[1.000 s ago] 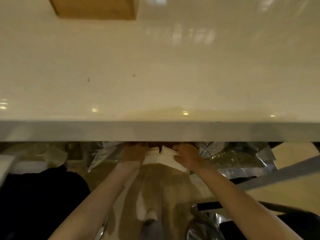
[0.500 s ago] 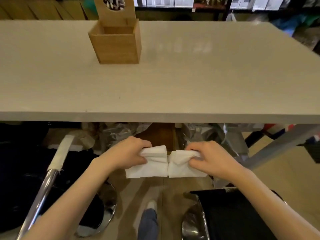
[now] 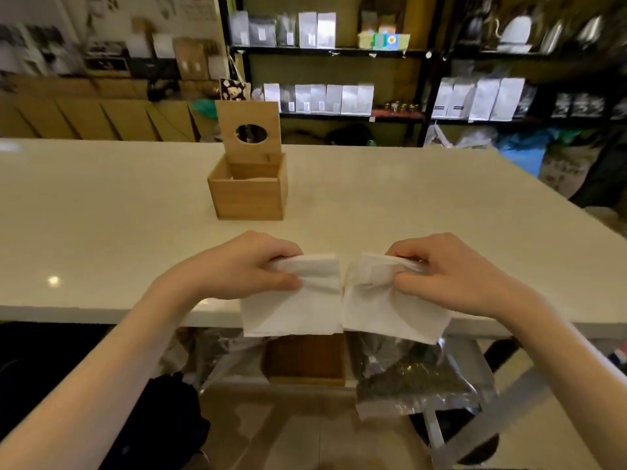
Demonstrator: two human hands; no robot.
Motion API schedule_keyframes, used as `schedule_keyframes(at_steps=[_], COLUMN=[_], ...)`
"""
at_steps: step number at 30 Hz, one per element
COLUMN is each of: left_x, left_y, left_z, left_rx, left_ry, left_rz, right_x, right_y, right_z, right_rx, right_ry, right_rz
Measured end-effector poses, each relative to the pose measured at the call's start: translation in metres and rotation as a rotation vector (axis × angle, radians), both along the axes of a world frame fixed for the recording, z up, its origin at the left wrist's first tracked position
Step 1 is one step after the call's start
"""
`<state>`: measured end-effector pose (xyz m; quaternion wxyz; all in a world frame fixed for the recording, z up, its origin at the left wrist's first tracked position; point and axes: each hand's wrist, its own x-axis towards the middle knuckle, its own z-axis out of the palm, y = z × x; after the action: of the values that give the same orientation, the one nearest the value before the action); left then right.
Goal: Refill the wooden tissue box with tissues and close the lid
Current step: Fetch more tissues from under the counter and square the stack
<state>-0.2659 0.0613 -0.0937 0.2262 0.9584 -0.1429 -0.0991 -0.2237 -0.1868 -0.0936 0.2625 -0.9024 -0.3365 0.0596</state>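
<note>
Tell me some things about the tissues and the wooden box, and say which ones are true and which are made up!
1. The lid of the wooden tissue box stands open. True.
2. The box is stuffed full of tissues. False: no tissue shows in the part of its inside that can be seen.
3. The left hand and right hand each grip the white tissues. True.
4. The tissues lie flat on the table. False: they are held up at its near edge.
5. The box stands on the floor. False: it stands on the table, beyond the hands.
</note>
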Motion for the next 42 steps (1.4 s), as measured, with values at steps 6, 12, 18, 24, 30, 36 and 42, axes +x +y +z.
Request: schedule_keyframes(at_steps=[6,12,18,24,30,36,42], left_x=[0.071,0.122,0.145,0.146,0.14,0.129,0.122], left_y=[0.013,0.028,0.039,0.04,0.047,0.038,0.053], left_z=[0.004,-0.009,-0.022,-0.034,-0.036,-0.031,-0.029], left_rx=[0.174,0.211,0.287,0.34,0.181,0.104,0.173], left_ry=[0.087,0.037,-0.029,-0.19,-0.221,-0.329,-0.333], left_rz=[-0.054,-0.052,0.036,-0.05,-0.097,-0.087,-0.01], right_x=[0.061,0.111,0.148,0.159,0.16,0.156,0.151], right_y=[0.023,0.05,0.067,0.072,0.066,0.055,0.078], right_z=[0.004,-0.004,-0.016,-0.023,-0.028,-0.023,-0.02], right_rx=[-0.066,-0.135,-0.198,-0.233,-0.241,-0.167,-0.105], right_ry=[0.094,0.167,0.162,0.142,0.089,-0.051,-0.12], right_rz=[-0.009,-0.047,-0.088,-0.104,-0.09,-0.008,0.146])
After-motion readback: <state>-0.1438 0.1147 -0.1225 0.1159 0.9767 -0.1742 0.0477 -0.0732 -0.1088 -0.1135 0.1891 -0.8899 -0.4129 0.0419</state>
